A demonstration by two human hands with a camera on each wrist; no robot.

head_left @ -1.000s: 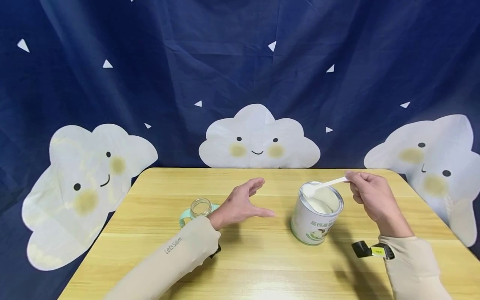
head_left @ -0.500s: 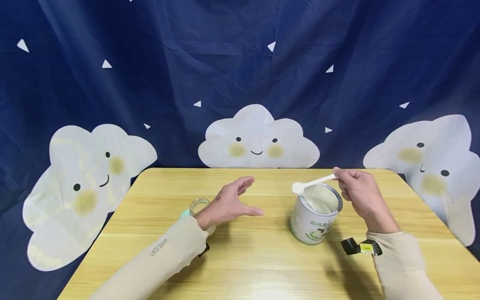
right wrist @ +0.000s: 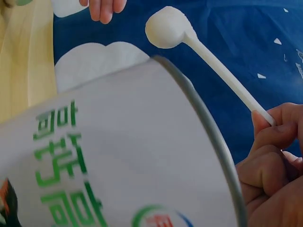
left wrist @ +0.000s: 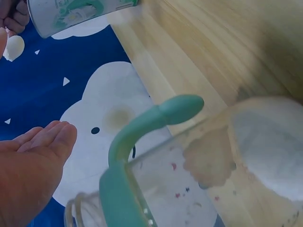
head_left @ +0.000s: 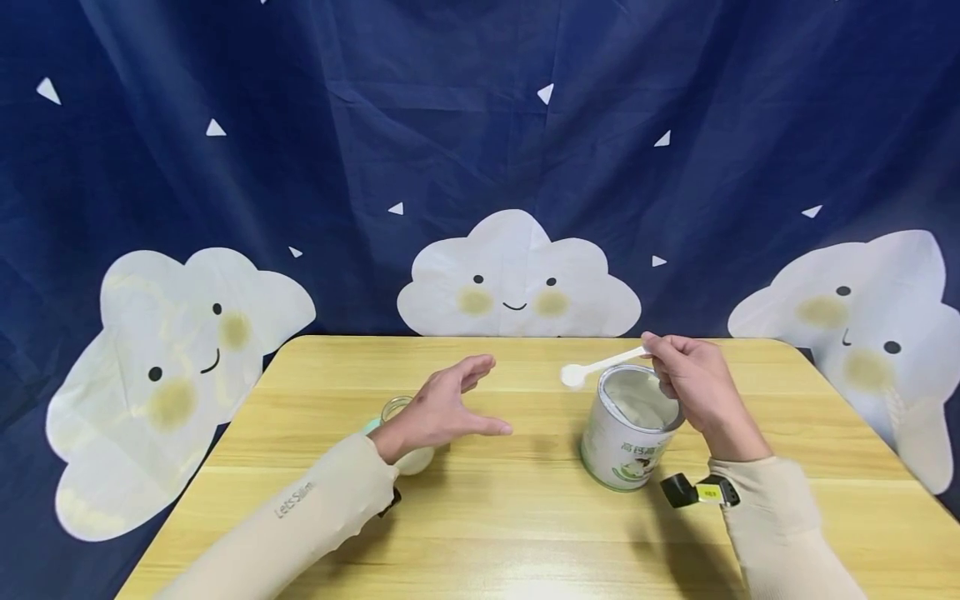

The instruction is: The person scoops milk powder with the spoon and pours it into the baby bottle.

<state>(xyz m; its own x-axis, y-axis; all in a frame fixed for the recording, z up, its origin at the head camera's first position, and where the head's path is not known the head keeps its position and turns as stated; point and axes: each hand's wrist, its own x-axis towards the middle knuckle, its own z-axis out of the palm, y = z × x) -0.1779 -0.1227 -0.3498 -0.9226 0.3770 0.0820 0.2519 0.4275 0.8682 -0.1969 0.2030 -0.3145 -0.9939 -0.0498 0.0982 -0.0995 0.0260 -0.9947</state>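
My right hand pinches the end of a white long-handled scoop between thumb and forefinger. Heaped white powder fills its bowl, which hangs in the air just left of the can. The white milk powder tin stands lidless on the table, with powder inside and green lettering on its side. My left hand hovers with fingers spread and holds nothing. Partly behind that hand is a clear baby bottle without a cap. The left wrist view shows its mint-green handle and white powder at its base.
A light wooden table carries the bottle on the left and the tin on the right. Behind its far edge hangs a dark blue curtain with smiling clouds. Each wrist wears a small black camera.
The scoop has come up out of the tin and moved left past its rim with my right hand. My left hand has shifted left, covering more of the bottle.
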